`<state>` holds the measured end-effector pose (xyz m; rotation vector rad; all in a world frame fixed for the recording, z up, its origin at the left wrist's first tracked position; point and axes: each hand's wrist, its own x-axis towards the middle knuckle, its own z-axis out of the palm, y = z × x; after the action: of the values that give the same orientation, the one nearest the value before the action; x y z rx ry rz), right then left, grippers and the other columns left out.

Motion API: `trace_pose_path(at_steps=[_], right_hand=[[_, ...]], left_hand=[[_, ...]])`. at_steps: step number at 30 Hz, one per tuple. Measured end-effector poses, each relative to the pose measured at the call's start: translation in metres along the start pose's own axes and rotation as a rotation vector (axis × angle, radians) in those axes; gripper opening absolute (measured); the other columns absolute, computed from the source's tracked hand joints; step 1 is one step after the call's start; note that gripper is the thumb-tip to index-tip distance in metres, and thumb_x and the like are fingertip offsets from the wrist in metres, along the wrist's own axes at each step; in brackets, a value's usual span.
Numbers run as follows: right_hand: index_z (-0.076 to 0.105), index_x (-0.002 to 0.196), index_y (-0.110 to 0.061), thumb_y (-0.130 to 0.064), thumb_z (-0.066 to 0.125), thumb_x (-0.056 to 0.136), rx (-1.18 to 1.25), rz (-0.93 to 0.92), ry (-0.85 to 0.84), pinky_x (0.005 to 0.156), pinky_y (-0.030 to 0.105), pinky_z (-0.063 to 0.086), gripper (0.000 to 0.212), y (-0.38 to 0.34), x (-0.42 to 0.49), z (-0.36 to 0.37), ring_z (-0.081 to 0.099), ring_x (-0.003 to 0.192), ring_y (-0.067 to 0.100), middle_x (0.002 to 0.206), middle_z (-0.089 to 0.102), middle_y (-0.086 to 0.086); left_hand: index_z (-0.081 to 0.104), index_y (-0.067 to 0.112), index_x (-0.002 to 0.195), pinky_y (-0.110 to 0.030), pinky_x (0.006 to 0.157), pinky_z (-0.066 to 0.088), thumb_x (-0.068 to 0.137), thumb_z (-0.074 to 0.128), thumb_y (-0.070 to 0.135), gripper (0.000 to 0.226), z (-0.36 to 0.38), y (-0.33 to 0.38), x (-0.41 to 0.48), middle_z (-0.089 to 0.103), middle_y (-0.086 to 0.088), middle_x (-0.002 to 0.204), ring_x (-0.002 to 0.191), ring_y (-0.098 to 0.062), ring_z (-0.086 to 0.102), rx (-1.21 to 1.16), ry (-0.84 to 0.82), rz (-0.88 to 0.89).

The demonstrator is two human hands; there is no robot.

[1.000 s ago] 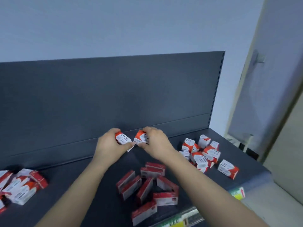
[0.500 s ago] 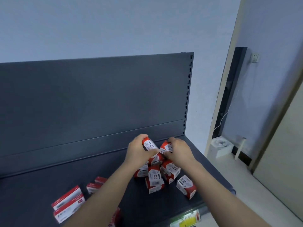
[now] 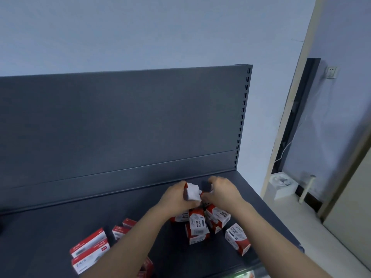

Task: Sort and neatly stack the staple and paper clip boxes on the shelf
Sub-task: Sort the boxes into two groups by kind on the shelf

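Head view: both hands, left point(image 3: 176, 199) and right point(image 3: 222, 192), grip clip boxes point(image 3: 192, 192) near shelf's point(image 3: 60, 221) back-right corner; next, likely set them squarely down.

Two hands are seen: left hand point(image 3: 176, 199) and right hand point(image 3: 222, 192). One white box point(image 3: 193, 192) is gripped in the left; whether a 2nd is gripped in the right can't be told, motion blur. Approx. 5 clip boxes point(image 3: 197, 224) are counted in a heap below the hands, partly hidden, plus 1 separate clip box point(image 3: 236, 238) to the right. Approx. 4 staple boxes point(image 3: 90, 250) are counted at left; more may be hidden under the forearm. One shelf point(image 3: 60, 221) is shown.
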<state>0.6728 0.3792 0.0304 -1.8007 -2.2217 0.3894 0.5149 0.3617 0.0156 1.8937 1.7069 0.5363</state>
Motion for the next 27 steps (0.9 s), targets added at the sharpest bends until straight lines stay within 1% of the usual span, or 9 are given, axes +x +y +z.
trace_pose_path(at_steps=[2,3,5,6,9,11,14,21,27], right_hand=[[0.055,0.117,-0.008,-0.030,0.060,0.087,-0.017,-0.033,0.038,0.081,0.033,0.047,0.037,-0.006,0.000,-0.005,0.055,0.108,0.025,0.118,0.059,0.010],[0.053,0.121,-0.008,-0.030,0.059,0.089,-0.024,-0.058,0.057,0.086,0.033,0.048,0.040,-0.010,0.001,-0.007,0.054,0.113,0.025,0.122,0.058,0.010],[0.046,0.130,-0.007,-0.031,0.057,0.091,-0.002,-0.105,0.095,0.094,0.034,0.045,0.047,-0.021,0.001,-0.011,0.050,0.121,0.025,0.130,0.054,0.010],[0.043,0.134,-0.008,-0.032,0.057,0.091,0.024,-0.129,0.112,0.097,0.034,0.044,0.051,-0.028,0.000,-0.012,0.047,0.124,0.025,0.134,0.051,0.010],[0.033,0.142,-0.008,-0.032,0.056,0.092,0.082,-0.234,0.173,0.098,0.034,0.040,0.060,-0.056,-0.003,-0.011,0.043,0.129,0.026,0.139,0.048,0.011],[0.033,0.141,-0.005,-0.030,0.058,0.091,0.123,-0.307,0.212,0.098,0.038,0.041,0.061,-0.081,-0.006,-0.009,0.043,0.128,0.030,0.138,0.048,0.015],[0.037,0.140,-0.003,-0.029,0.058,0.090,0.157,-0.376,0.208,0.100,0.041,0.040,0.060,-0.127,-0.013,-0.004,0.042,0.129,0.034,0.140,0.046,0.017],[0.035,0.141,-0.004,-0.033,0.054,0.092,0.150,-0.546,0.137,0.105,0.040,0.037,0.060,-0.231,-0.029,0.027,0.038,0.134,0.029,0.143,0.043,0.014],[0.029,0.145,-0.008,-0.035,0.050,0.094,0.115,-0.616,0.068,0.107,0.036,0.034,0.061,-0.333,-0.050,0.069,0.032,0.138,0.023,0.148,0.037,0.008]], left_hand=[[0.050,0.019,0.113,-0.029,0.091,0.045,0.077,0.069,0.044,0.048,-0.001,-0.001,-0.004,0.057,0.000,0.121,0.107,-0.013,0.052,0.006,-0.031,-0.017],[0.047,0.018,0.123,-0.028,0.097,0.042,0.078,0.066,0.049,0.058,-0.002,-0.001,-0.007,0.053,-0.002,0.130,0.115,-0.015,0.050,0.001,-0.041,-0.026],[0.028,0.014,0.144,-0.026,0.106,0.031,0.081,0.060,0.053,0.080,-0.009,0.001,-0.017,0.035,-0.004,0.148,0.134,-0.018,0.036,-0.010,-0.030,-0.042],[0.020,0.012,0.147,-0.027,0.110,0.026,0.083,0.058,0.053,0.085,-0.013,0.003,-0.023,0.027,-0.004,0.153,0.139,-0.018,0.029,0.002,0.015,-0.046],[0.021,0.009,0.147,-0.032,0.117,0.019,0.089,0.051,0.050,0.077,-0.034,0.003,-0.047,0.027,-0.008,0.153,0.141,-0.020,0.025,0.139,0.277,-0.002],[0.027,0.004,0.144,-0.035,0.118,0.012,0.092,0.048,0.045,0.069,-0.052,-0.004,-0.065,0.031,-0.013,0.151,0.140,-0.024,0.027,0.290,0.441,0.027],[0.029,0.000,0.142,-0.037,0.119,0.007,0.095,0.043,0.039,0.062,-0.080,-0.024,-0.094,0.033,-0.017,0.148,0.139,-0.028,0.027,0.454,0.592,0.003],[0.024,0.000,0.144,-0.035,0.119,0.005,0.099,0.032,0.038,0.059,-0.142,-0.096,-0.162,0.030,-0.015,0.150,0.141,-0.026,0.022,0.575,0.674,-0.185],[0.031,-0.002,0.141,-0.038,0.118,0.011,0.097,0.039,0.035,0.058,-0.186,-0.173,-0.223,0.037,-0.018,0.146,0.139,-0.029,0.030,0.525,0.699,-0.294]])
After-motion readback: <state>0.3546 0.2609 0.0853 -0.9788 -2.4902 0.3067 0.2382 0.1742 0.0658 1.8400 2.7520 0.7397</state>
